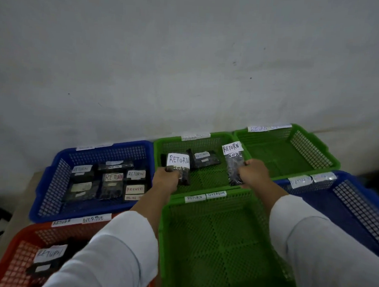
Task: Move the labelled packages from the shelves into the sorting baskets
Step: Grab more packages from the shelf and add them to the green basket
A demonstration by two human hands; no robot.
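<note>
A plain grey-white wall (189,54) backs a cluster of perforated plastic baskets set edge to edge. Nearest, at lower left, an orange basket (11,254) holds a dark package under a slip reading "RETURN" (49,253); its far rim carries tags reading "RETURN" and "OVERDUE" (93,219). Beside it, the near green basket (221,256) has tags on its far rim reading "RETURN" (194,198) and "OVERDUE" (217,194).

Two arms in pale sleeves (115,249) reach over these baskets. The left hand (167,178) grips a dark package (180,169) with a white label reading "RETURN" and a date beneath; the fingers curl round its lower end. The right hand (254,172) pinches a second dark package (233,166), labelled "RETURN" with "06-07" partly legible. Both packages are held just above the middle green basket (204,182), where another dark labelled package (204,158) already lies.

To the left, a blue basket (48,179) contains several dark packages (108,180), most labelled "RETURN", one in red ink. On the right, another blue basket (357,209) bears blurred tags. Farthest, a green basket (294,149) carries a rim tag beginning "RETURN"; the rest is unreadable.
</note>
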